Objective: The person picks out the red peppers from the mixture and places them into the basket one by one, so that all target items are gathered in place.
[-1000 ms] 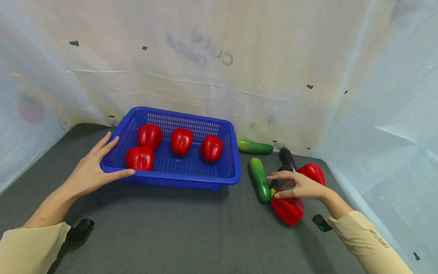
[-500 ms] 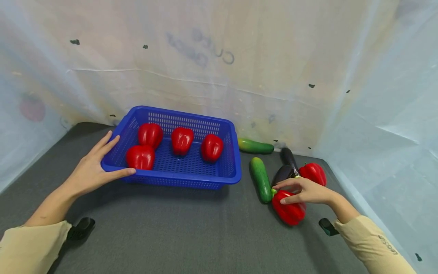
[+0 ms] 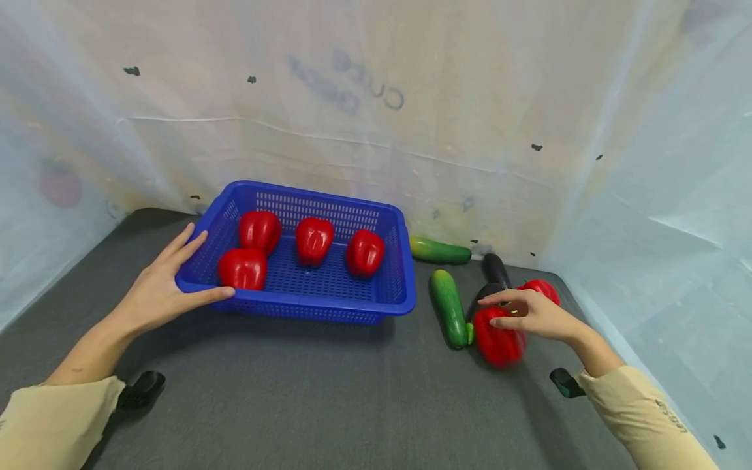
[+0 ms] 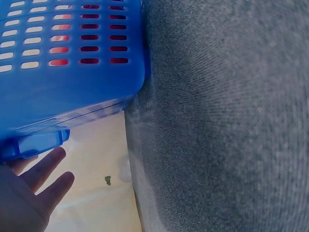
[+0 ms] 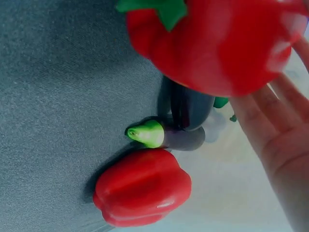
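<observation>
one glossy red bell pepper [image 3: 499,344] is gripped by the right hand [image 3: 542,316], right of the blue perforated plastic basket [image 3: 317,305], seemingly steadied at one corner by the spread, straight-fingered left hand [image 3: 149,294].

Bare table [image 3: 352,398] along the near side leaves room to pass, while a cucumber [image 3: 449,310] lies between the right grip [image 3: 537,314] and the blue basket [image 3: 329,304], and eggplants [image 3: 496,269] plus a loose red bell pepper [image 3: 545,289] crowd the far side.
</observation>
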A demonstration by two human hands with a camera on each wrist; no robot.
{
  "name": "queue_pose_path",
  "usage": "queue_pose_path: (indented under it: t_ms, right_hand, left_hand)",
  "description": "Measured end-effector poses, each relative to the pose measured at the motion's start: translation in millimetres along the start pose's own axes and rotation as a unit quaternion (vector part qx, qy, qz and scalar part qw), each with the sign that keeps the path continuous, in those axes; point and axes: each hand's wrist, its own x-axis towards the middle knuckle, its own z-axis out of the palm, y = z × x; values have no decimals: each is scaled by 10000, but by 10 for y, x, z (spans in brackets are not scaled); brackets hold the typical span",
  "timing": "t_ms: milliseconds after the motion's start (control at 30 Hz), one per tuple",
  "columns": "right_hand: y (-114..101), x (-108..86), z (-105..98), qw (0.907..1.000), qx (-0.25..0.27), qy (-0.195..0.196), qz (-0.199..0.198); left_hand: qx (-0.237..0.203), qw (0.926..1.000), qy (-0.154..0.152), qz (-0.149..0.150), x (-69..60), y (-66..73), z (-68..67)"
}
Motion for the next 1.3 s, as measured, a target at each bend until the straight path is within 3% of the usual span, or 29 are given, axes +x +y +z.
queue_pose_path:
  t_ms: [133,300,667,1000,1167,1300]
  right_hand:
    - [3,-7,-39,9988,-42,453,-159]
    - [-39,28,-80,9926,-480,1087,-246]
    - [-110,226,13,9849,-75,1725,-144]
    - [-51,313,155,9774,706,1943,-452]
    - [-80,297,185,9780,1135,1687,-459]
    - [-99,285,198,9837,1092,1375,-375]
  left_hand:
    - [15,10000,-9,-21,3,2,1]
    - [2,10000,-31,-33,-1,3,0]
    - [10,10000,-54,-60,8,11,6]
    - [-5,10000,7,19,1,-4,11]
    - [7,10000,23,-12,-3,2,7]
    - [17,10000,18,-12,-4,3,6]
